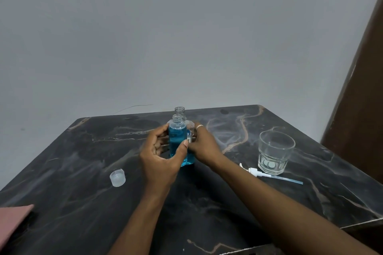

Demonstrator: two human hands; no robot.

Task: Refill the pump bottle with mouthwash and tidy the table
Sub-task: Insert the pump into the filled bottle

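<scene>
One pink flat item (12,221) is lying at the near left corner of the dark marbled table (83,203); what it is cannot be told. Your forearms are reaching in from the near edge toward the table's middle.

Left of your arms, a translucent flip cap (117,177) is sitting alone on the table. Right of your arms, the white pump head (253,171) is lying on its side, its dip tube (288,179) pointing right, just in front of a clear drinking glass (274,152) that is standing upright.

At the middle, your left hand (159,159) is gripping the front bottle (177,138), fingers and thumb curled round its body. This bottle is upright, uncapped and showing blue liquid nearly to the shoulder. Your right hand (204,147), wearing a ring (199,127), is gripping the labelled bottle (189,128) directly behind it and touching it. That one is also upright and uncapped, with blue showing low down. Whether either base is resting on the table cannot be told.

Beyond the far edge, a thin wire (134,107) is trailing against the grey wall (186,27), and a brown panel (356,109) is standing at the right
</scene>
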